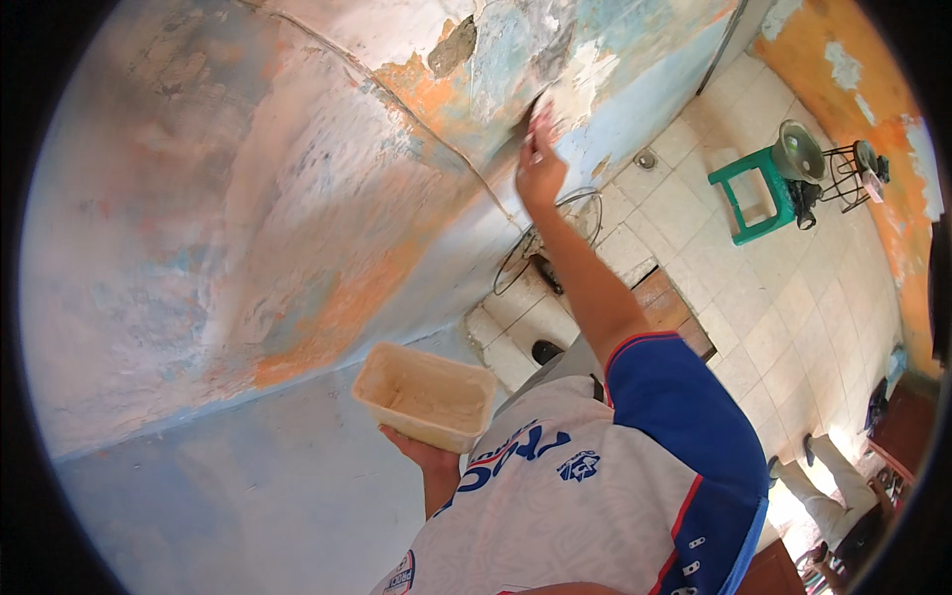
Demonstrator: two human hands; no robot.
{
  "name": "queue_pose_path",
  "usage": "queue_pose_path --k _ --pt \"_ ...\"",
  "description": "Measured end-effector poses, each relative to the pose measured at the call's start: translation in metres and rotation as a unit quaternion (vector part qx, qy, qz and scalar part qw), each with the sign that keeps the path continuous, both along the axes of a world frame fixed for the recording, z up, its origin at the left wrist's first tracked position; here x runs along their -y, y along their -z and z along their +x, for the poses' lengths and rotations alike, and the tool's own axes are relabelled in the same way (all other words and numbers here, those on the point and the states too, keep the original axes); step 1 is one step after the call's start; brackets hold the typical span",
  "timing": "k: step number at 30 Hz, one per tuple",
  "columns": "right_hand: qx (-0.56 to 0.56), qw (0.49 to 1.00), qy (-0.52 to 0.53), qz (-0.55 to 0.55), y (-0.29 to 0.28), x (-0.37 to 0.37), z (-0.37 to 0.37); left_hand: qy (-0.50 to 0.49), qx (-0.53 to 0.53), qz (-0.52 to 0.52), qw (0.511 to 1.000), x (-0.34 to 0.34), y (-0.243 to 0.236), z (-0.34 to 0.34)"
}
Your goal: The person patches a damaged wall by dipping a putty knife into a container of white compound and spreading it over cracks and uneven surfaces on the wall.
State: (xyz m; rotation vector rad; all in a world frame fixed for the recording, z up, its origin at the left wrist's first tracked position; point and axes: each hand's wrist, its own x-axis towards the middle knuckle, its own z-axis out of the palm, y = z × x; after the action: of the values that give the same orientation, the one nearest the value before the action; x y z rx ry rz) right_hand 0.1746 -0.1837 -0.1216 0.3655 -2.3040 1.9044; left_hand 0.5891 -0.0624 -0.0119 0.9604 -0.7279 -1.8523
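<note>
My left hand (424,452) supports a cream rectangular plastic tub (382,409) from below, its fingers closed around the bottom and side. Pale putty smears the inside of the tub. Reaching out to the wall (327,188), my right hand (541,171) is closed on a putty knife (534,107), of which only a thin dark edge shows; the rest is blurred and hidden by the fingers. White residue coats those fingers. Around the knife the wall is patchy, with peeling blue, orange and white paint and a bare grey spot (453,48).
A cable (436,139) runs down the wall to a loose coil (598,220) near the floor. On the tiled floor (764,327) stand a green stool (759,203), a bucket (798,151) and a black metal stand (845,174). Another person (828,486) is at lower right.
</note>
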Motion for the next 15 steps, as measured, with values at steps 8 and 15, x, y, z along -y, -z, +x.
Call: queue_pose_path --k 8,15 --pt "0.079 0.986 -0.144 0.019 0.015 -0.054 0.084 0.022 -0.029 0.022 0.999 0.006 0.009 0.022" --pt "-0.098 0.993 0.064 -0.032 -0.005 -0.007 -0.023 0.039 -0.057 0.053 0.996 0.015 0.027 0.045"
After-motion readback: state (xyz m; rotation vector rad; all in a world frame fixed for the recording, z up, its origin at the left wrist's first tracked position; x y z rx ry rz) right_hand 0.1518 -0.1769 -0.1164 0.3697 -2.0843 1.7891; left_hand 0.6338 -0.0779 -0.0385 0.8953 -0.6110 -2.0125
